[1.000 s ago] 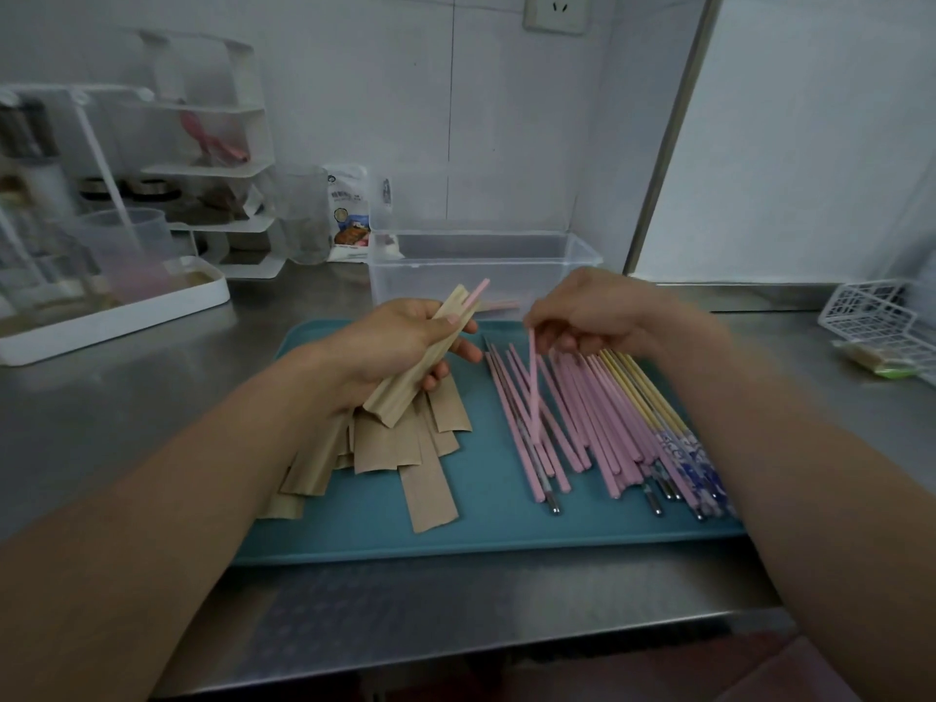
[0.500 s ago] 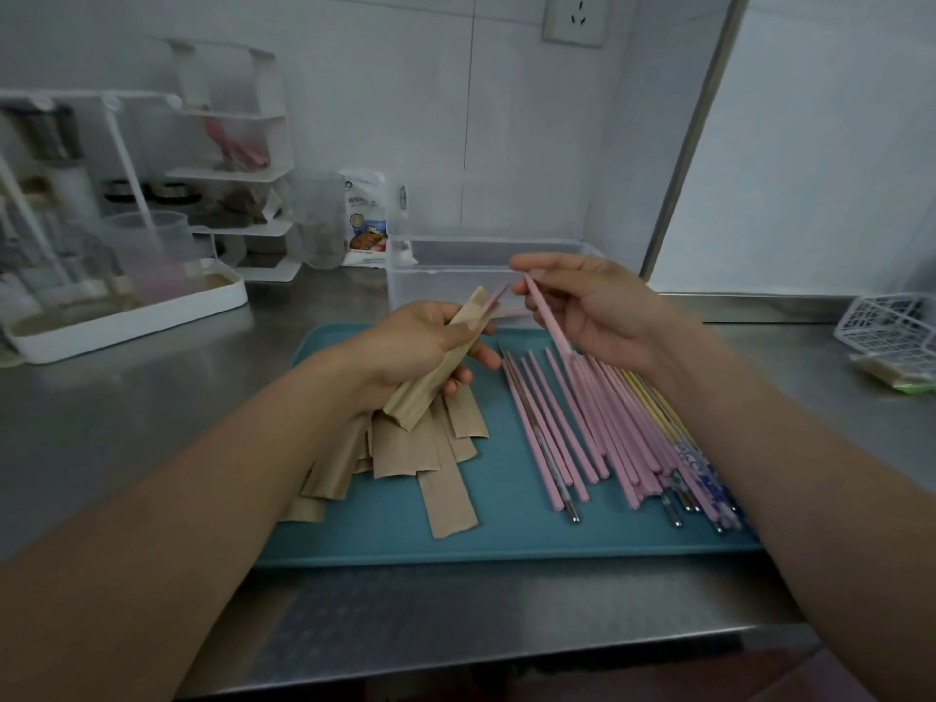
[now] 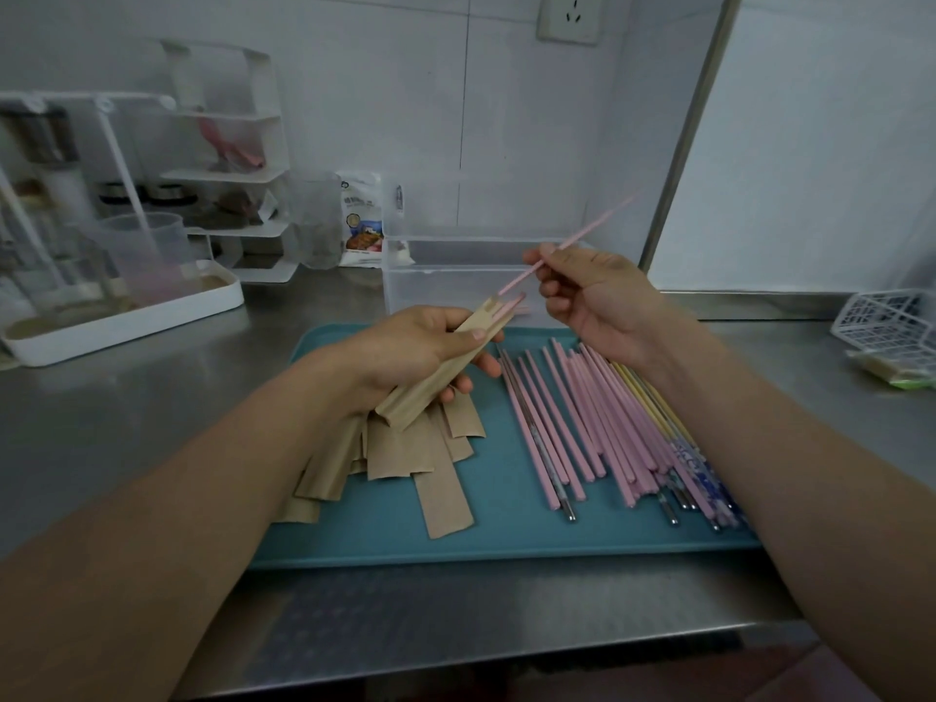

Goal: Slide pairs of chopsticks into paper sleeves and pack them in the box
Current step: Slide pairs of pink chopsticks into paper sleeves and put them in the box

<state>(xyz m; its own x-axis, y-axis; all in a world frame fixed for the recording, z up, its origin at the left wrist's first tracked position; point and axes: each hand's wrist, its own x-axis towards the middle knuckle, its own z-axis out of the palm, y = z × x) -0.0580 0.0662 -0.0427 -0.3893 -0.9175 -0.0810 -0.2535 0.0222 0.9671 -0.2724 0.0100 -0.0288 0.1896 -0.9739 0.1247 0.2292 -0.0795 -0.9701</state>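
Observation:
My left hand (image 3: 410, 354) grips a brown paper sleeve (image 3: 445, 369) tilted up to the right, with one pink chopstick end sticking out of its mouth. My right hand (image 3: 592, 301) pinches a second pink chopstick (image 3: 582, 238); its lower tip sits at the sleeve's open mouth and its far end points up to the right. Loose pink, yellow and blue-patterned chopsticks (image 3: 608, 428) lie on the right half of the teal tray (image 3: 506, 539). A heap of empty paper sleeves (image 3: 405, 448) lies on the tray's left half. The clear plastic box (image 3: 456, 286) stands just behind the tray.
A white tray (image 3: 126, 326) with a measuring cup and a white shelf rack stand at the back left on the steel counter. A snack packet leans on the wall beside the box. A white wire basket (image 3: 886, 321) sits at the far right. The counter's front edge runs below the teal tray.
My right hand picked a pink chopstick off the pile, raised it and turned it, bringing its tip to the sleeve's mouth. My left hand kept the sleeve nearly still.

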